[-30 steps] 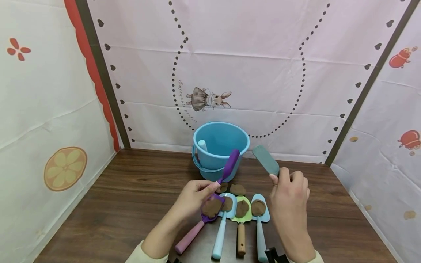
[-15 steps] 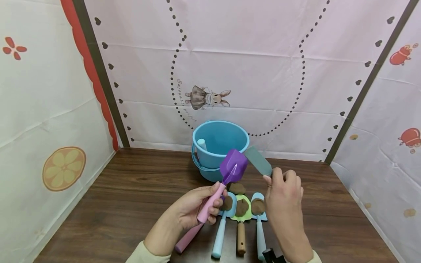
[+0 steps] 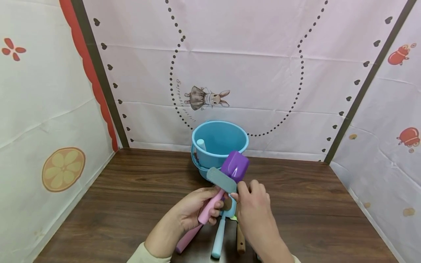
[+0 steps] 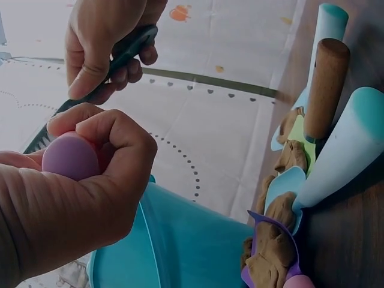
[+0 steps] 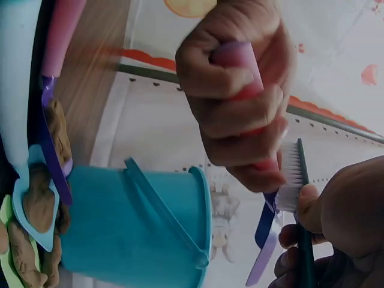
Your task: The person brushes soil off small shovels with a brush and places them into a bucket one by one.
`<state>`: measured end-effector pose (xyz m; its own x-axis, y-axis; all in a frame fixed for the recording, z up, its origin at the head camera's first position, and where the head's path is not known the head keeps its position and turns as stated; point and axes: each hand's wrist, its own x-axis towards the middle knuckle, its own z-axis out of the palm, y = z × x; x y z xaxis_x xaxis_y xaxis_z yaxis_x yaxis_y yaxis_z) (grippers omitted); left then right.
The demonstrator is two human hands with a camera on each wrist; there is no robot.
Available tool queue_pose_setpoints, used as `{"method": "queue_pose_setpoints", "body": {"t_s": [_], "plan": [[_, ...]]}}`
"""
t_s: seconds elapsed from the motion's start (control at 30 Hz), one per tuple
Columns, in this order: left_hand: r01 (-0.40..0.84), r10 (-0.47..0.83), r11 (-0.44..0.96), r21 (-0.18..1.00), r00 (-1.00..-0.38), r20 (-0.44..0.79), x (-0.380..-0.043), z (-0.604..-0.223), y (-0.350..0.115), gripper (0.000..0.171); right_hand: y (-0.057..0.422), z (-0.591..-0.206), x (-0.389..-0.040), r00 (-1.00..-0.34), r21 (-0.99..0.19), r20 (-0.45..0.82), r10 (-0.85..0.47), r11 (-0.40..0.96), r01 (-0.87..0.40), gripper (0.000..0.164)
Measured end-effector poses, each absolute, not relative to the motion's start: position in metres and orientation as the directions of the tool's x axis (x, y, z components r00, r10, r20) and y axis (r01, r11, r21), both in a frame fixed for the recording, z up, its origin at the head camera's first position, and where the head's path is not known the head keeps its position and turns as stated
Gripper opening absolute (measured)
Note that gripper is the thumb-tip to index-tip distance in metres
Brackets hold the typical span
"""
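Scoop (image 3: 235, 164) — glossy purple; pink-handled; tilted

In head view, right grip (image 3: 255, 210) covers upper part of wooden-handled shovel (image 3: 241, 241) and handle of brush (image 3: 222, 180). Left grip (image 3: 194, 209) hides most of blade of pink-handled shovel (image 3: 188, 240) on counter (image 3: 312, 219). Brush itself hides neck of purple scoop (image 3: 236, 165); own bristles are unseen there. Pale-blue rod (image 3: 201, 144) in bucket (image 3: 208, 159) has lower end hidden. In left wrist view, bucket is cut by lower edge.
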<state>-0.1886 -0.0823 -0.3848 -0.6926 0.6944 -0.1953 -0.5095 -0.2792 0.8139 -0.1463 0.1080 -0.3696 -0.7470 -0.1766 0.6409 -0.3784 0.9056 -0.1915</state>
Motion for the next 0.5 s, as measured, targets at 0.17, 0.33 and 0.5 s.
{"method": "queue_pose_setpoints", "body": {"t_s": [0.17,0.33,0.5], "plan": [[-0.488,0.699,-0.26,0.833,-0.69,-0.186,-0.189,-0.386,-0.081,0.032,0.115,-0.37,-0.153,-0.792,-0.245,0.601,-0.106,0.919,-0.309,0.02],[-0.47,0.704,-0.232,0.852,-0.685,-0.186,-0.189,-0.386,-0.08,0.035,0.139,-0.368,-0.167,-0.8,-0.328,0.599,0.044,0.924,-0.195,0.021],[-0.471,0.698,-0.215,0.855,-0.687,-0.203,-0.189,-0.386,-0.079,0.035,0.152,-0.365,-0.17,-0.791,-0.362,0.602,0.106,0.92,-0.152,0.023]]}}
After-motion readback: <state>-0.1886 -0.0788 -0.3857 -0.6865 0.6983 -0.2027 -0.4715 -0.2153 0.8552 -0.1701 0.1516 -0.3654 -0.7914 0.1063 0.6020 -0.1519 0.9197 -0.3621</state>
